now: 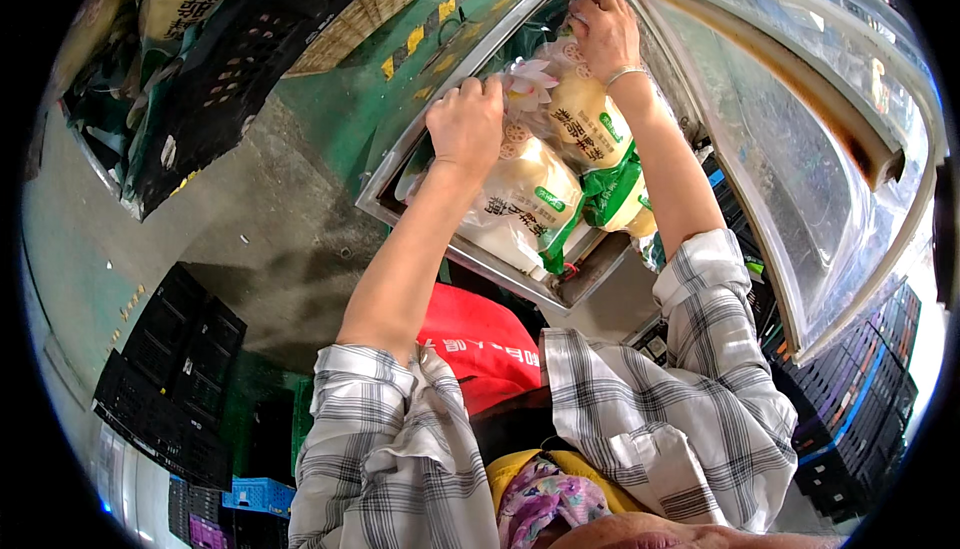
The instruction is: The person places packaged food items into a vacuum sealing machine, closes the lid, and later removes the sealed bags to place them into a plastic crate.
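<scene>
Two printed clear plastic bags with pale food inside and green lower ends lie side by side in a metal-framed open machine chamber [480,271]. On the upper edge of the left bag [525,189] my left hand [469,121] is closed, near the frame's left side. My right hand [607,35] has its fingers bent onto the top of the right bag [589,121], close to the chamber's far corner. Its fingertips are partly hidden. A curved transparent lid [787,136] stands raised at the right.
A black plastic crate [217,76] with more bags stands at upper left, beside a beige basket [367,8]. Black crates [172,376] stand at lower left. Stacked dark crates [855,391] are at the right, beyond the lid.
</scene>
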{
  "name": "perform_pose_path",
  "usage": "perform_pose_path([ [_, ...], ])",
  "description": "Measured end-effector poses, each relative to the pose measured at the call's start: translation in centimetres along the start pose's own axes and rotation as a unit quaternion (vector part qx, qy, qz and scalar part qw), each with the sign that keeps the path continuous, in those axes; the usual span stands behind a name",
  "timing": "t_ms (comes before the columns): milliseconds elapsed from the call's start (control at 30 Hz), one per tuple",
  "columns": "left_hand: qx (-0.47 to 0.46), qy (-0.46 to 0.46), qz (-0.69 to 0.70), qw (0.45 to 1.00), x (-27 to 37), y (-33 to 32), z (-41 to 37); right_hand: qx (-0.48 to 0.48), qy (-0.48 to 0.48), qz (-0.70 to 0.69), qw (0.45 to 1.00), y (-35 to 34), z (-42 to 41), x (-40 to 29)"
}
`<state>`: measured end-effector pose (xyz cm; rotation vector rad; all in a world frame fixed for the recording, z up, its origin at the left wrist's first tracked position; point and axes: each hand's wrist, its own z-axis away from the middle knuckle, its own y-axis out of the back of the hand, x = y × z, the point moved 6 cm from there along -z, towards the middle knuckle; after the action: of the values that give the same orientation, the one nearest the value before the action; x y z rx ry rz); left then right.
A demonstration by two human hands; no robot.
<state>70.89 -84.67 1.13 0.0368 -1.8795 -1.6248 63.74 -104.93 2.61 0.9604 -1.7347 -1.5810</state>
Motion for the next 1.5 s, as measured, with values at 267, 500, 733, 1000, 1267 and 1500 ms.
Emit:
perform_pose_path([
  [267,0.042,-0.199,-0.048,0.978,3.1,0.9,0.7,-0.03,0.007,-0.111,0.993,-1.3,0.3,-0.1],
  [500,-0.076,-0.208,-0.047,0.974,1.5,-0.3,1.6,-0.081,0.025,-0.028,0.996,-1.0,1.1,-1.8],
  [733,-0.069,-0.222,-0.089,0.969,1.8,0.0,2.0,-0.148,0.001,0.034,0.988,-1.8,1.5,-2.1],
  [1000,-0.08,-0.222,-0.106,0.966,2.0,-0.2,1.9,-0.135,-0.017,0.007,0.991,-2.2,1.6,-1.5],
  [1267,-0.048,-0.213,-0.075,0.973,1.8,-0.1,2.4,-0.05,-0.007,-0.033,0.998,-1.3,2.2,-1.2],
  [1500,-0.091,-0.209,-0.129,0.965,0.8,0.6,3.9,-0.085,0.016,-0.007,0.996,-1.6,1.2,-2.4],
])
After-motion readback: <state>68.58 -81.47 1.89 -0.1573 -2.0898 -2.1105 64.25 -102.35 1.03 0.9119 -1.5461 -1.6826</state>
